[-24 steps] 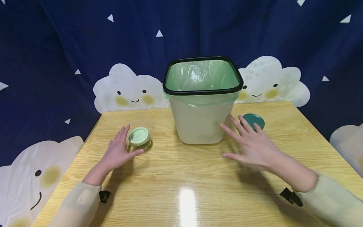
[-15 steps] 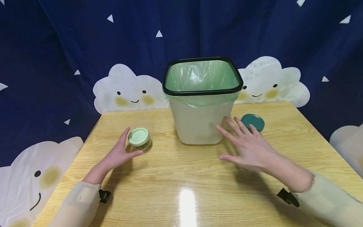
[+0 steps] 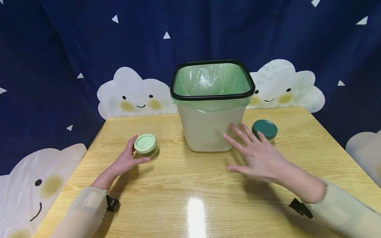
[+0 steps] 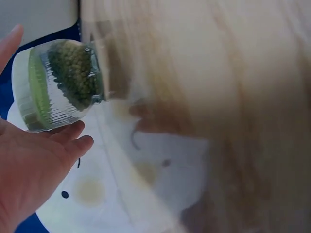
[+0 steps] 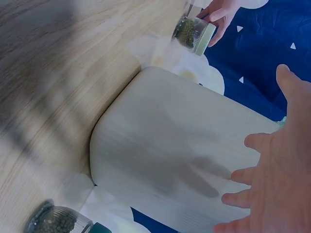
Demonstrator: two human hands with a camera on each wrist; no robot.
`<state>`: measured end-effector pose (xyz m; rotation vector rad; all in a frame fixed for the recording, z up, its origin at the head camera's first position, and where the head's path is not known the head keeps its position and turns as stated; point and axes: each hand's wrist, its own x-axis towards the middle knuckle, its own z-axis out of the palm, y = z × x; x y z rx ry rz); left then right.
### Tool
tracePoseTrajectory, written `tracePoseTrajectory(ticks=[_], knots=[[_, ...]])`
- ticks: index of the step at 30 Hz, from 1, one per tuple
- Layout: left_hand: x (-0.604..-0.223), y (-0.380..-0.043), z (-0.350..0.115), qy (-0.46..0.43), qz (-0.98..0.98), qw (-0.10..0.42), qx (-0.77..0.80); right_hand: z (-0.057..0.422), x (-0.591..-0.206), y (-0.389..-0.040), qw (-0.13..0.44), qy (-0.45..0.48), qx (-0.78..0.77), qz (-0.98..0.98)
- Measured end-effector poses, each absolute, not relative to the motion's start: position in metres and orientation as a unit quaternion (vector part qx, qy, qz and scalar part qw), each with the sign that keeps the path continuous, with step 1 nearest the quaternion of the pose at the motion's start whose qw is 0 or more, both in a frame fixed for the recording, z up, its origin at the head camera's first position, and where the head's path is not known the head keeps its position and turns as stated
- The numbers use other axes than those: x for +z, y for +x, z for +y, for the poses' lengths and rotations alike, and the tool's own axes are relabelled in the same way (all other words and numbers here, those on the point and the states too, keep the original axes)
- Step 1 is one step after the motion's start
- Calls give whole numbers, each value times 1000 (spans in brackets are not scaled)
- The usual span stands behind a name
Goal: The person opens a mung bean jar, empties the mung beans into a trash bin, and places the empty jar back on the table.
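A small clear jar (image 3: 146,145) with a pale green lid stands on the left of the table. Small greenish grains fill much of it in the left wrist view (image 4: 73,73). My left hand (image 3: 125,162) reaches beside it, thumb in front and fingers at its left and behind; whether they touch the glass I cannot tell. My right hand (image 3: 263,162) hovers with spread fingers, holding nothing, before the lower right of a whitish bin (image 3: 208,129). Just beyond its fingers is a second jar (image 3: 265,128) with a dark green lid; similar grains show inside it in the right wrist view (image 5: 57,222).
The bin has a black rim (image 3: 212,97) and a pale green bag liner (image 3: 211,79). It stands at the back middle of the wooden table (image 3: 166,191). Behind hangs a dark blue curtain (image 3: 143,39) with white clouds and triangles.
My left hand has closed in slightly around the pale-lidded jar. The right hand has drifted a little left and down, uncovering more of the dark-lidded jar. Both jars and the bin stay put.
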<state>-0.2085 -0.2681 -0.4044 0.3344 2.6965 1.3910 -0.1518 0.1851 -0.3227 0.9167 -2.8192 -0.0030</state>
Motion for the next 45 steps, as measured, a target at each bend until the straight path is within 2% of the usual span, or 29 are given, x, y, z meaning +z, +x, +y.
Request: tracePoseTrajectory(ticks=[9,28,45], knots=[[-411,-222,-265,77,858,62,504,181,-322,-150,101,320,1,-942],[-420,-239,-268,76,861,48,500,169,-325,-153,105,339,10,-935],[-409,-223,-263,68,871,10,487,153,-324,-159,111,358,17,-927]])
